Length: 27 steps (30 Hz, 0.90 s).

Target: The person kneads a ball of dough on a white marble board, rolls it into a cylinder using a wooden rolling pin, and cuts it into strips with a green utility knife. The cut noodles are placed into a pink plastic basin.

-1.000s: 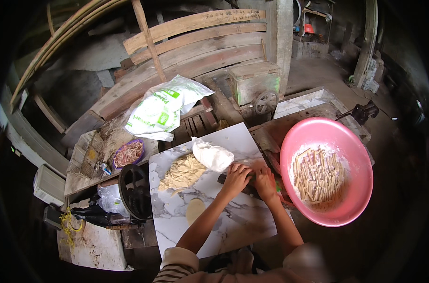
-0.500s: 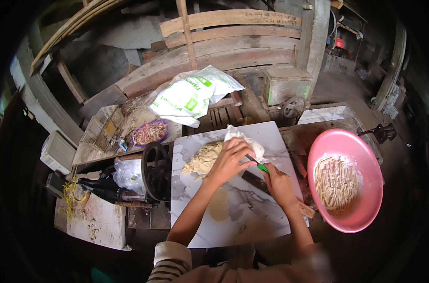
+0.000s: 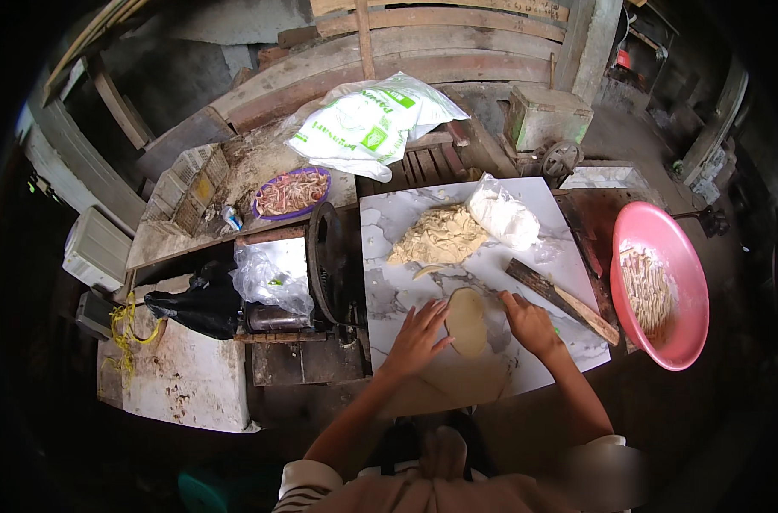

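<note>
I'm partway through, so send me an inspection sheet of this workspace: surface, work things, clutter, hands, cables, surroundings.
Surface: marble-patterned board, a dough scrap on it.
Work things: dough heap, plastic bag of white contents beside it; flat dough piece between the hands.
Clutter: long dark-and-tan tool lying near the board's right edge.
Hands: left hand open beside the flat dough piece; right hand partly curled, grip unclear.
Cables: no power cable made out; yellow cord tangled at far left.
Surroundings: pink basin of floury strips at right; purple basket and white sack beyond the board.
</note>
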Tool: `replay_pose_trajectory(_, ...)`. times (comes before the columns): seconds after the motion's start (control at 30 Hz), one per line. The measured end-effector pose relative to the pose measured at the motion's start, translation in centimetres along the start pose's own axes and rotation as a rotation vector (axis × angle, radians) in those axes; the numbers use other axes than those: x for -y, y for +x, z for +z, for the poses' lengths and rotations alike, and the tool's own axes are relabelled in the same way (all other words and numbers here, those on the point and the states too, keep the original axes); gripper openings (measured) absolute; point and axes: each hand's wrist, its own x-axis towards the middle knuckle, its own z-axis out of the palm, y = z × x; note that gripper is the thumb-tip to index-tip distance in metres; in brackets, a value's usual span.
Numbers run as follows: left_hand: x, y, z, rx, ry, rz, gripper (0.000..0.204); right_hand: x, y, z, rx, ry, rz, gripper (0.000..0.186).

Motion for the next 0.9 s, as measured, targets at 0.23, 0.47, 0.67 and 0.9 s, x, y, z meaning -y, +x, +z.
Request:
replay_pose_trajectory(0.23,-1.1,-1.1,2.9,0.022,0.231,-0.075,0.072,-1.0,1.7,-1.3,0.101,-0.179,-0.095,0.023)
replay_pose_trajectory(0.47,-2.1,-0.8,4.0,-0.043,0.285,-0.211,0.077,-3.1,1.8,0.9,0.014,-0.246,-0.300,0.021)
replay_pose_trajectory(0.67,-3.6,-0.4,3.3,-0.037,0.254,-0.282,0.072,-3.1,2.5,2.3,0.049,-0.296,-0.376,0.016)
replay_pose_trajectory(0.9,-4.6,-0.6,3.3,-0.082,0.171,-0.359,0.069,-2.1,4.8,3.2,-0.008,-0.264,-0.483,0.009)
